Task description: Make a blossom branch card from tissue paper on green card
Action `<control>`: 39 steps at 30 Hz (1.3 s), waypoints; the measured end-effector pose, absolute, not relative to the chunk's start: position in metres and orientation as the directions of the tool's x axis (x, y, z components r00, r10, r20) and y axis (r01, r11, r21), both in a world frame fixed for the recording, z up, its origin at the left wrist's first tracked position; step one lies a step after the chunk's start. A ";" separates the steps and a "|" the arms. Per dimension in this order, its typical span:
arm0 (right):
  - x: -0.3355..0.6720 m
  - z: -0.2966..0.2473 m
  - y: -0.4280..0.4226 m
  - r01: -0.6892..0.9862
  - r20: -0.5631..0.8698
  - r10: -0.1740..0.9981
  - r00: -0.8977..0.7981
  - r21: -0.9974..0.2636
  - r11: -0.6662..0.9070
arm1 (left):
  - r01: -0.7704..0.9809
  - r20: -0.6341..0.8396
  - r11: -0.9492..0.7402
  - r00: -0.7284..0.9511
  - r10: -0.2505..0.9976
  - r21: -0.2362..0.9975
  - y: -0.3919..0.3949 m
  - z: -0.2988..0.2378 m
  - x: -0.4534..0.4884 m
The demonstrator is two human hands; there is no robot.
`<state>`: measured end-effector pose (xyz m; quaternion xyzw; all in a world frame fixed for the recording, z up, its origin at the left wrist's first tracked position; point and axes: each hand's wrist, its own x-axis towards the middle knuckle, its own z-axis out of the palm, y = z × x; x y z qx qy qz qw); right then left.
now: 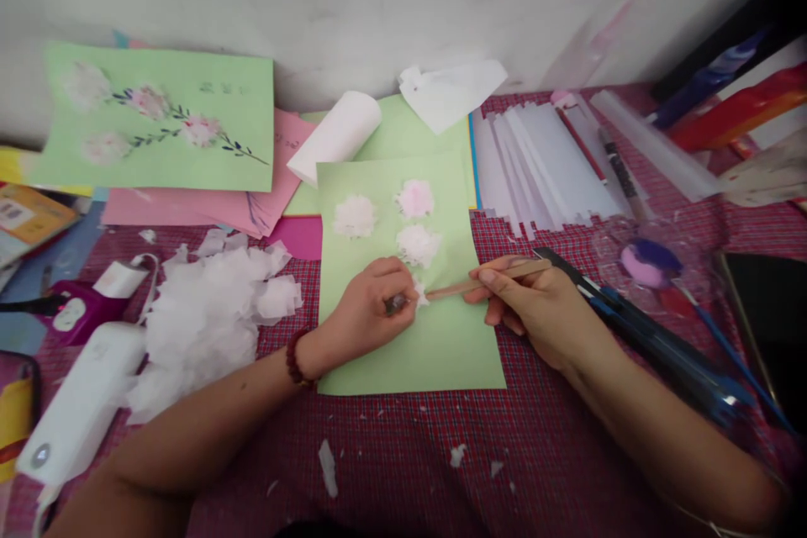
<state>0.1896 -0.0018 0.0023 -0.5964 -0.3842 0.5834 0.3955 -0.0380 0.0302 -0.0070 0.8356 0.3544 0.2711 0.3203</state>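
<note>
My left hand is closed, with a small white paper piece pinched at its fingertips above the light green sheet. The dark rounded end of something shows among its fingers; I cannot make out what it is. From the right, my right hand grips a thin flat wooden stick, whose tip meets the white paper piece. Three fluffy paper flowers lie on the sheet: a white one at left, a pinkish one, and another white one just above my left hand.
Left of the sheet is a heap of white paper squares, beside a white power bank. A finished-looking flower card leans behind. At right lie white strips, a dark blue hot glue gun and a black device.
</note>
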 end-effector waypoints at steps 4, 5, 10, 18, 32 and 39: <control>0.212 0.008 -0.003 -0.010 -0.459 0.887 -0.042 -0.888 -0.460 | 0.421 0.220 -0.539 0.603 0.767 0.729 0.031 -0.006 -0.038; 0.219 0.009 -0.003 0.020 -0.467 0.882 -0.063 -0.884 -0.467 | 0.424 0.214 -0.541 0.608 0.764 0.726 0.031 -0.005 -0.037; 0.229 0.015 -0.005 0.398 -0.313 0.893 -0.324 -0.901 -0.171 | 0.475 0.284 -0.686 0.667 0.689 0.551 0.024 -0.001 -0.037; 0.211 0.015 -0.011 0.748 -0.196 0.885 -0.423 -0.626 0.219 | 0.506 0.294 -0.813 0.761 0.578 0.288 0.016 -0.007 -0.043; 0.209 0.018 0.007 0.706 -0.263 0.857 -0.443 -0.691 0.153 | 0.705 0.140 -0.574 0.574 0.807 0.417 0.015 0.000 -0.037; 0.201 0.021 0.006 0.758 -0.249 0.858 -0.448 -0.615 0.217 | 0.711 0.089 -0.552 0.576 0.812 0.435 0.019 0.003 -0.035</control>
